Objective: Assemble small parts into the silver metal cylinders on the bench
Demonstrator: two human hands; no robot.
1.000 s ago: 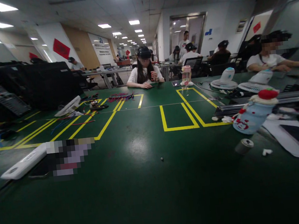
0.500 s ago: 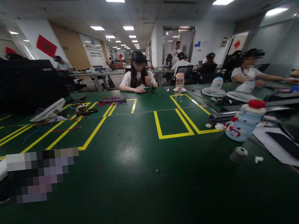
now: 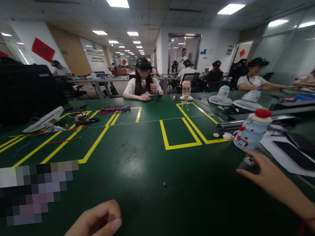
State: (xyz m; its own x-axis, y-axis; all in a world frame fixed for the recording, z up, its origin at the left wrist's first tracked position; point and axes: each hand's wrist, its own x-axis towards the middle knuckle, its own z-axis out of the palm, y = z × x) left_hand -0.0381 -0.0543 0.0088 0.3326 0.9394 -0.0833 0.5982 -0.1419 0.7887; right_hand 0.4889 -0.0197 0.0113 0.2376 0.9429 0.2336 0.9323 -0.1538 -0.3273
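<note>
Hands reach over a green tabletop (image 3: pixel 145 217), both having entered the view within the last half second. At three o'clock from a small metal piece (image 3: pixel 165 184), the right hand (image 3: pixel 273 177) arrives at a dark metal cylinder (image 3: pixel 246 165), thumb and fingers spread to either side of it; whether they press on it cannot be told. The cylinder stands upright, a snowman-patterned bottle (image 3: pixel 246 135) just beyond at twelve o'clock and a dark phone (image 3: pixel 299 155) on white paper (image 3: pixel 271 147) at three. The change appears to bring the cylinder within grasp, with no clear sign that it has lifted or shifted. At eight o'clock from the small piece, the left hand (image 3: pixel 94 226) is loosely curled, thumb near forefinger; nothing shows in it, though its palm is partly hidden. Yellow tape (image 3: pixel 183 145) marks the surface toward one o'clock, while a co-worker (image 3: pixel 143 85) sits across at twelve.
</note>
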